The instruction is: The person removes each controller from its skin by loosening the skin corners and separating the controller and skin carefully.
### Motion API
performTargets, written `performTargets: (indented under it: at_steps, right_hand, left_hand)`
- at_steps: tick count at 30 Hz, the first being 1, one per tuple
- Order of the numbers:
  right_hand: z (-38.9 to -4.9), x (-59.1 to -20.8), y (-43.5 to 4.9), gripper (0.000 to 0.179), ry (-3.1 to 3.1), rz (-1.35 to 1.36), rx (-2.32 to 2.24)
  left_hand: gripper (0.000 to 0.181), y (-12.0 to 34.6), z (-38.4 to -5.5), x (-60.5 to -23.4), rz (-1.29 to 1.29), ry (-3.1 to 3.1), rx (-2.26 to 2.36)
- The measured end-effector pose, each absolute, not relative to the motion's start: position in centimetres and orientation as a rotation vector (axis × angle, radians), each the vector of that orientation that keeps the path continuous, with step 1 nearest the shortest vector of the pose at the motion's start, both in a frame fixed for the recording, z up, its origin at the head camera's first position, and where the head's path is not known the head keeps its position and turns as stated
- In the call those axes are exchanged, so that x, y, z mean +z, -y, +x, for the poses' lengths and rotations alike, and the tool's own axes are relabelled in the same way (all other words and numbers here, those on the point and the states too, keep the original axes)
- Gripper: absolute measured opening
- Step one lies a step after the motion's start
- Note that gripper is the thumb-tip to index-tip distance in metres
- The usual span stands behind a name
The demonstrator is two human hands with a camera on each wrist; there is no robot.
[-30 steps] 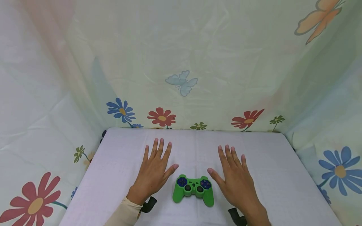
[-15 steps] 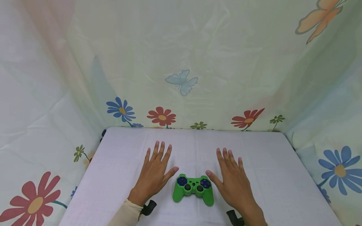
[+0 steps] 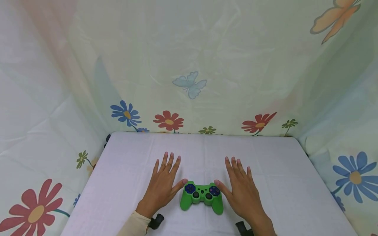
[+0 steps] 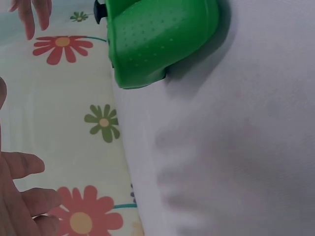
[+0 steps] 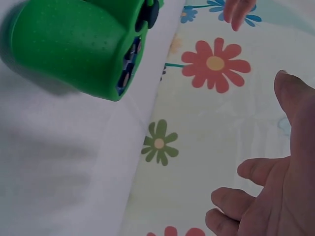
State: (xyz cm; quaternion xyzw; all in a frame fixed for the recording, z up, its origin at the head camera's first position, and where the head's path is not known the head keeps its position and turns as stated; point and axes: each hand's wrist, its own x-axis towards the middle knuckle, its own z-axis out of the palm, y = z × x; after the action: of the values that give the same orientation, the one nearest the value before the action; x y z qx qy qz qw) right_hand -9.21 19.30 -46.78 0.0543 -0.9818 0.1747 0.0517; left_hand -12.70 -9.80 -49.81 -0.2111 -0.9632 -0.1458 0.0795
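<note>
A green game controller (image 3: 202, 196) with dark blue button areas and two black thumbsticks lies on the white-covered table. Its textured green grip fills the top of the left wrist view (image 4: 160, 37) and the upper left of the right wrist view (image 5: 69, 46). My left hand (image 3: 161, 188) hovers to its left, fingers spread and straight, thumb tip at the controller's upper left corner. On the other side is my right hand (image 3: 243, 193), also with straight fingers, its thumb tip overlapping the upper right corner in the head view. Neither hand grips anything.
The white tabletop (image 3: 280, 170) stretches around the hands to a back edge against a hanging curtain (image 3: 236, 65) printed with flowers and butterflies. Curtain also encloses the left and right sides. A black wrist camera mount (image 3: 156, 221) sits below the left wrist.
Both hands have drawn back slightly toward the person and closer in to the controller, thumbs now at its upper corners. The controller has stayed in place.
</note>
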Motion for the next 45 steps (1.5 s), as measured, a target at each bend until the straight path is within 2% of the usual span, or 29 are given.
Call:
performTargets:
  at_steps: [13, 28, 45]
  right_hand:
    - [-9.2, -48.8, -19.4, 0.096, 3.029, 0.152, 0.643]
    - [-8.8, -51.3, -19.2, 0.103, 3.013, 0.258, 0.956]
    - [-8.5, -52.8, -19.5, 0.108, 2.974, 0.301, 1.103]
  left_hand:
    - [0.086, 9.9, -12.2, -52.0, -0.664, 2.883, -0.473]
    - [0.090, 10.0, -11.5, -54.3, -0.697, 2.877, -0.733]
    - [0.094, 9.3, -11.1, -56.4, -0.670, 2.846, -0.963]
